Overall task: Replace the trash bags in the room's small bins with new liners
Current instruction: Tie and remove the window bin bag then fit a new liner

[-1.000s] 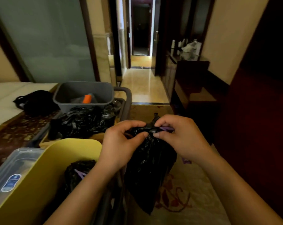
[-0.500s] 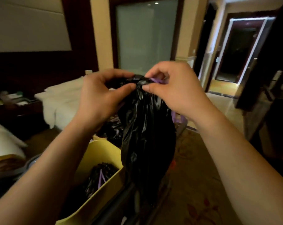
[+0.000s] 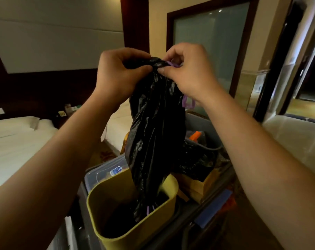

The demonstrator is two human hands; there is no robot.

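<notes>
A: Head view: what is held?
B: By left hand (image 3: 120,76) and right hand (image 3: 189,74) a crumpled black plastic trash bag (image 3: 156,134) is pinched at its mouth, over a yellow plastic bin (image 3: 120,233).
A: Handling?
B: Judged light, limp, slippery; best gripped there.

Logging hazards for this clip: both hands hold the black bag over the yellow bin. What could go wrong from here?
The left hand and right hand only pinch the black bag at its bunched top; the thin film could tear or slip. Its lower end hangs into the yellow bin and might snag the rim.
</notes>
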